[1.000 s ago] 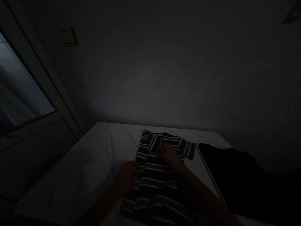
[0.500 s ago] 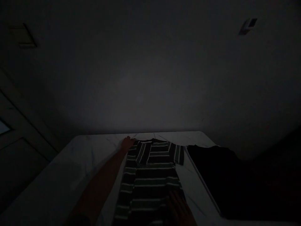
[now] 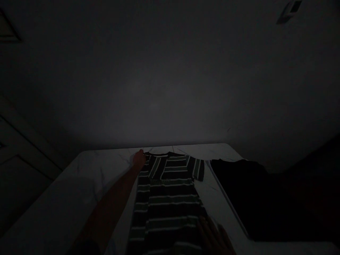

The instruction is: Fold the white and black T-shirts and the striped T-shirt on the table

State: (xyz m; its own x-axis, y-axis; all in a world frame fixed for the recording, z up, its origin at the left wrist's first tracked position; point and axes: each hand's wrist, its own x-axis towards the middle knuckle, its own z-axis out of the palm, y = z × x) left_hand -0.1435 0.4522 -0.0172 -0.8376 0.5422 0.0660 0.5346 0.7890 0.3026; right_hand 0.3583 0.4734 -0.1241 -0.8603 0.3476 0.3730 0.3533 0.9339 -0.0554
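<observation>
A dark short-sleeved T-shirt (image 3: 172, 198) with green and white stripes lies on the white marbled table (image 3: 79, 177). Its left side is folded inward, with that sleeve lying across the chest. At the far left shoulder, my left hand (image 3: 139, 159) has its fingers closed on the shirt's edge. My right hand (image 3: 214, 235) rests with fingers stretched on the shirt's lower right side, near the bottom of the view. The picture is very dark, and the shirt's lower end is cut off by the frame.
To the right, a black cloth or garment (image 3: 255, 198) is spread over the table. Behind the table rises a plain wall (image 3: 164, 88) with a small fixture (image 3: 290, 10) high on the right. A panelled door (image 3: 21, 156) stands at the left.
The view has shifted slightly. My left hand still grips the shirt's shoulder, while my right hand has moved a little to the right along the shirt's side edge.
</observation>
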